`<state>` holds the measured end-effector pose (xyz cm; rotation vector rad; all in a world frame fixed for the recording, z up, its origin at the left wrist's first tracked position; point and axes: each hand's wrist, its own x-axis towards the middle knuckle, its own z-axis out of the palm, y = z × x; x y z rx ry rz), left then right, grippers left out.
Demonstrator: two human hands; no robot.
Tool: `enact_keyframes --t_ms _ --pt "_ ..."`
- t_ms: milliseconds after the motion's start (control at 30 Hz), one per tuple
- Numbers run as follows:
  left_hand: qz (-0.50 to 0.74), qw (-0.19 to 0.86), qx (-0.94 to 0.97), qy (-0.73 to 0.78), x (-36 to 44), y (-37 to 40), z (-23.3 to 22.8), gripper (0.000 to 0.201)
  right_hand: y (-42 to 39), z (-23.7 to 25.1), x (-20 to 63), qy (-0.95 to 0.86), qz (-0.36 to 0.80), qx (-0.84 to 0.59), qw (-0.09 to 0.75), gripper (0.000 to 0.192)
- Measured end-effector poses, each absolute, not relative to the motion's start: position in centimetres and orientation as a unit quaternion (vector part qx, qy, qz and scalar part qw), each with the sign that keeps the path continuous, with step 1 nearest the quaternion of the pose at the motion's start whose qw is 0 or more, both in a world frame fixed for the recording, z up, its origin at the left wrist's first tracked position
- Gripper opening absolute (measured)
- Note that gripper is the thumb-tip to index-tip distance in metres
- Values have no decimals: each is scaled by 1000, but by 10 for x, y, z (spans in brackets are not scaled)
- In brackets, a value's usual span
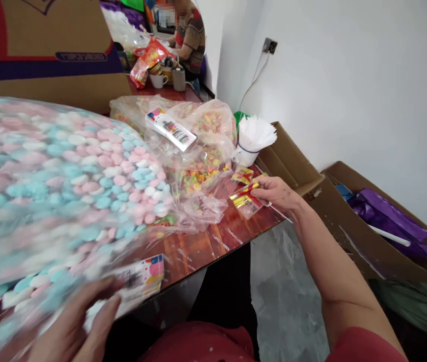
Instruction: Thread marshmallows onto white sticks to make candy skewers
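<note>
My right hand (278, 195) is at the table's right edge, pinching a small red and yellow packet (246, 200) with a thin white stick (281, 213) poking out under the fingers. My left hand (75, 327), blurred at the bottom left, holds a colourful printed card packet (143, 279) against the near edge of the table. Right above that hand spreads a big clear bag of pink, blue and white candies (66, 186). A second red and yellow packet (242, 175) lies on the wood just left of my right hand.
Clear bags of mixed coloured candies (205, 166) sit mid-table with a white card box (171, 129) on top. A bundle of white sticks (254, 137) stands behind. Open cardboard boxes (356, 221) with purple packs lie on the floor at right. Another person (188, 35) sits far back.
</note>
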<state>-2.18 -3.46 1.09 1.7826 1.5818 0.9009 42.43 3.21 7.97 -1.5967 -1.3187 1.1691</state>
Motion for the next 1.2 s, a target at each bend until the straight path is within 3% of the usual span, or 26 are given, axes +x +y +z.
enact_keyframes --t_ms 133,267,367,500,733,967,1200 --pt "318 572 576 489 52 -19 66 45 23 85 344 -610 549 -507 265 14" --pt "306 747 464 365 91 -3 62 36 22 81 292 -634 604 -415 248 14" --pt "332 758 401 392 88 0 46 25 21 71 280 -577 622 -417 325 22" --pt "399 733 336 436 74 -1 40 33 15 56 269 -505 636 -420 405 39" --pt "452 717 312 429 66 -4 37 27 5 41 240 -539 542 -468 444 7" --pt "454 766 252 380 62 -7 38 33 8 41 235 -514 562 -489 426 16" --pt "473 749 229 405 65 -5 38 31 6 42 231 -507 559 -493 432 31"
